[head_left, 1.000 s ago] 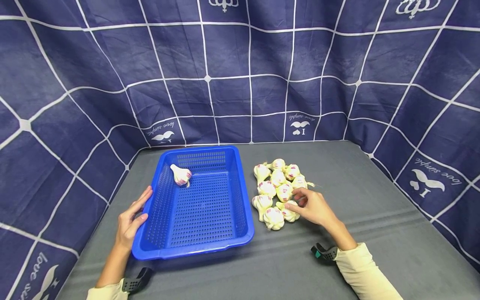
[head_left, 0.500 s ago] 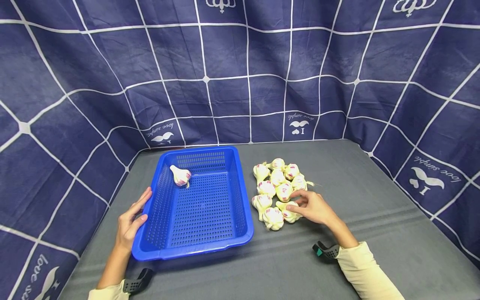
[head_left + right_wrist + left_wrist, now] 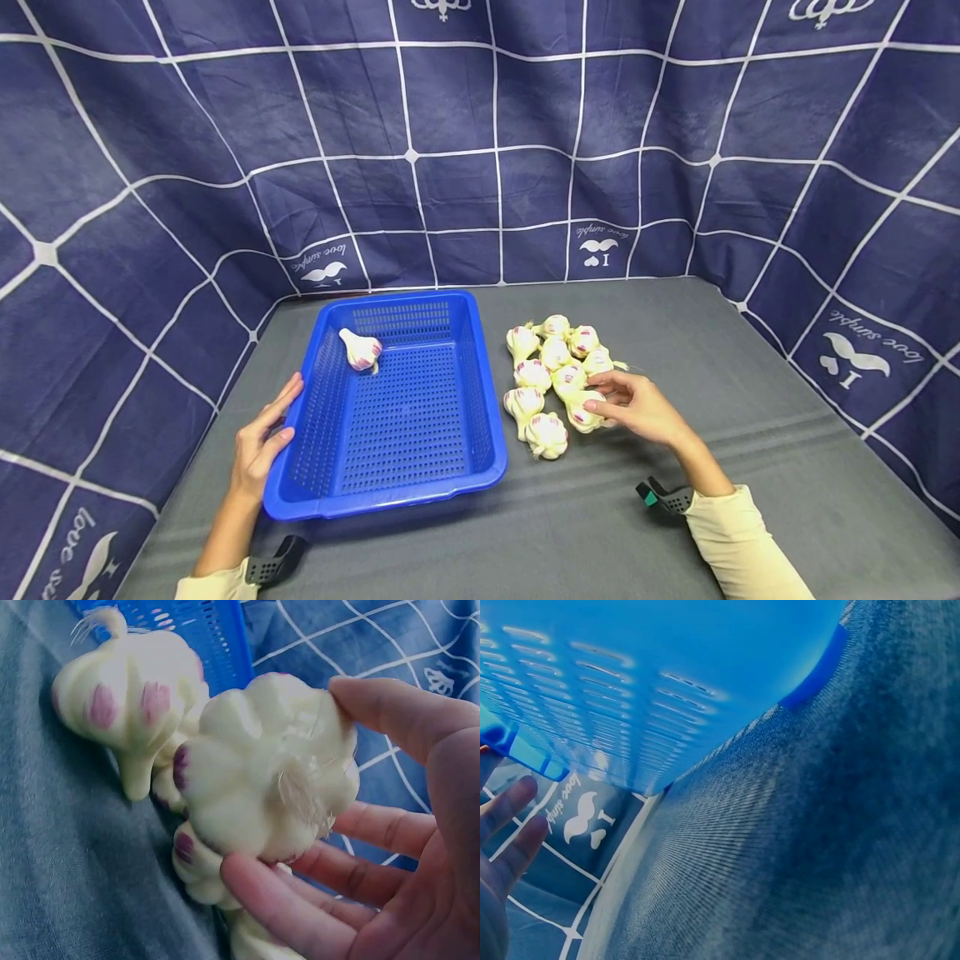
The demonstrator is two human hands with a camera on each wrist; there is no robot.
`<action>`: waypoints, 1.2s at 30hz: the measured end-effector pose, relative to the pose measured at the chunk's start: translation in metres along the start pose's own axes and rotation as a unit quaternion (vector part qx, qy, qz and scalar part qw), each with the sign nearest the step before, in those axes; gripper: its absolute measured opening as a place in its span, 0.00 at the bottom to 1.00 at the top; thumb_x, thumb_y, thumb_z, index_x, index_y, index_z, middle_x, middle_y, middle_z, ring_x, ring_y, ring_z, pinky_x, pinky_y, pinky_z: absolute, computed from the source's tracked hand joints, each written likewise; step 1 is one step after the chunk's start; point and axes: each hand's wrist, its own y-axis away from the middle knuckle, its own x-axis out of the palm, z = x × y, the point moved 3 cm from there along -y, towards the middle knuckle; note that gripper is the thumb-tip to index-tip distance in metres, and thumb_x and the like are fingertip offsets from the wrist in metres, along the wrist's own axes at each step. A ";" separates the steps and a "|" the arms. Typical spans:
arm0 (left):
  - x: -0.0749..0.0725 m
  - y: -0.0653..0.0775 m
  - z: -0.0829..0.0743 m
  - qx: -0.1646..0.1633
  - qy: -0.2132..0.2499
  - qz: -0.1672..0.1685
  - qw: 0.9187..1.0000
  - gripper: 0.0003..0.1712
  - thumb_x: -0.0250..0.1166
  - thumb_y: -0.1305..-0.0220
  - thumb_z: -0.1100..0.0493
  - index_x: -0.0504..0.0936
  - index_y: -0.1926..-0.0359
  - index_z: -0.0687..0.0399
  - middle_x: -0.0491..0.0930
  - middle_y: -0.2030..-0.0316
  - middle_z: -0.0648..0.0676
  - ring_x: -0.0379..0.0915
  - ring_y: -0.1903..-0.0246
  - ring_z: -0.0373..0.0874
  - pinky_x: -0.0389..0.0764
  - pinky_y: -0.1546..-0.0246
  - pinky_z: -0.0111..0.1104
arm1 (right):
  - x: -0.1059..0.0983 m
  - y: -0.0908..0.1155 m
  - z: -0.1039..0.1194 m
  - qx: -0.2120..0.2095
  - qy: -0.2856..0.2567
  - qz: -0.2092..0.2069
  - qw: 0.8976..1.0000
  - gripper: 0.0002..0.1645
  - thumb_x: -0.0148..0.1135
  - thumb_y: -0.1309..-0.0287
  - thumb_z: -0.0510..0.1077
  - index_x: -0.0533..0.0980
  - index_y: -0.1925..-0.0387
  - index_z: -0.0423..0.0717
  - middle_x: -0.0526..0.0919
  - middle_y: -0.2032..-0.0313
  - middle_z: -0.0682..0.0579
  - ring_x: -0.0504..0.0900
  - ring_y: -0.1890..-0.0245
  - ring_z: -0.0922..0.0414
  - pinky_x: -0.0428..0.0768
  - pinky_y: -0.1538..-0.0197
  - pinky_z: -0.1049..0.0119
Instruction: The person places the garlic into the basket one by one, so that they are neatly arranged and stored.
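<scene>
My right hand (image 3: 637,407) pinches a garlic bulb (image 3: 585,412) between thumb and fingers, at the near right of a loose group of bulbs. In the right wrist view the held garlic bulb (image 3: 262,772) shows its root end, and another garlic bulb (image 3: 124,697) lies beside it. At the left, my left hand (image 3: 258,446) rests against the outer left rim of a blue plastic basket (image 3: 491,433), fingers mostly straight. The left wrist view shows the left fingers (image 3: 517,847) beside the basket's slotted wall (image 3: 645,697). One garlic bulb (image 3: 363,352) lies inside the basket, towards its far left.
Several garlic bulbs (image 3: 547,435) lie on the grey tabletop (image 3: 570,525) just right of the basket. A dark blue curtain (image 3: 457,200) with white grid lines stands behind and at both sides. Each wrist wears a dark strap (image 3: 667,498).
My right hand has shifted slightly right and away from me. The garlic bulb in its fingers has turned and moved with it, away from the nearest bulb. My left hand and the basket stay put.
</scene>
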 end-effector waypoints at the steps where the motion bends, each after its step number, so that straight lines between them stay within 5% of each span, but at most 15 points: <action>1: 0.000 0.000 0.000 0.000 -0.001 -0.001 1.000 0.29 0.48 0.50 0.77 0.72 0.43 0.84 0.69 0.37 0.71 0.65 0.33 0.47 0.61 0.39 0.30 | 0.000 0.000 0.001 -0.008 -0.008 0.000 1.000 0.25 0.69 0.43 0.38 0.75 0.47 0.27 0.82 0.57 0.35 0.85 0.66 0.58 0.84 0.68 0.59; 11: 0.000 0.000 0.000 0.010 0.005 -0.001 1.000 0.29 0.48 0.50 0.77 0.71 0.43 0.85 0.69 0.37 0.71 0.64 0.33 0.48 0.61 0.39 0.30 | 0.000 -0.003 0.011 -0.101 0.005 -0.028 0.994 0.19 0.67 0.44 0.32 0.79 0.50 0.30 0.83 0.55 0.38 0.83 0.62 0.61 0.80 0.59 0.71; 18: 0.000 0.000 0.000 0.006 0.005 -0.002 1.000 0.29 0.48 0.50 0.77 0.71 0.43 0.85 0.69 0.37 0.71 0.65 0.33 0.48 0.62 0.40 0.29 | 0.000 -0.008 0.019 -0.119 -0.030 -0.069 0.990 0.21 0.69 0.47 0.29 0.78 0.50 0.29 0.83 0.55 0.43 0.82 0.64 0.60 0.81 0.66 0.68; 25: 0.000 0.002 0.003 -0.004 0.003 -0.008 1.000 0.31 0.47 0.52 0.78 0.72 0.43 0.85 0.70 0.36 0.66 0.65 0.33 0.45 0.60 0.41 0.30 | 0.003 -0.018 0.029 -0.140 -0.051 -0.103 0.983 0.25 0.68 0.49 0.25 0.76 0.47 0.26 0.82 0.51 0.39 0.82 0.59 0.63 0.79 0.60 0.72; 36: 0.000 0.001 0.002 0.002 -0.005 -0.006 1.000 0.30 0.48 0.52 0.78 0.72 0.43 0.84 0.70 0.37 0.69 0.65 0.33 0.47 0.64 0.44 0.28 | 0.014 -0.036 0.037 -0.133 -0.040 -0.087 0.986 0.28 0.69 0.49 0.28 0.76 0.44 0.28 0.79 0.48 0.33 0.81 0.56 0.62 0.77 0.55 0.75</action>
